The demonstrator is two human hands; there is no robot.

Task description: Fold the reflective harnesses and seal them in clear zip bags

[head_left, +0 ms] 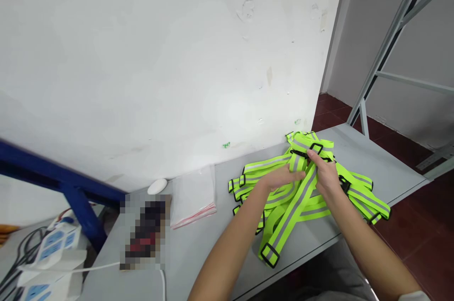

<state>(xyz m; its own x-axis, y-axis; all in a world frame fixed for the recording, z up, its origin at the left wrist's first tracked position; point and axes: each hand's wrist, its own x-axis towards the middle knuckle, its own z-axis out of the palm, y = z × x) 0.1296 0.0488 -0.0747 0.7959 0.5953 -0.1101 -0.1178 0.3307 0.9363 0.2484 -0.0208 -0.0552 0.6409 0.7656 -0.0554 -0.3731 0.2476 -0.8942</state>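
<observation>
Bare forearms (227, 249) are reaching up from the lower edge of the view, and the left hand (282, 179) and right hand (328, 177) are gripping narrowly, both closed on a neon-yellow reflective strap (298, 201) with a grey stripe. The right hand's fingertips (312, 153) are pinching just beside a black buckle (316, 148), while the strap's lower end is trailing toward the person, ending in a second black buckle (269, 254). A tangled pile of matching straps (358, 192) is spreading out directly beneath the grip, across a grey table (383, 149). Those loose buckles could be catching on neighbouring loops, and any pull on the held strap might drag the pile toward the table's near edge. Left of the grip, a stack of clear plastic bags (193, 197) is lying on the table beside a pixelated, unreadable object (145, 232) and a small white round object (157, 186). Further left, white power strips (53, 244) are sitting below the table level, their cables running nearby.
</observation>
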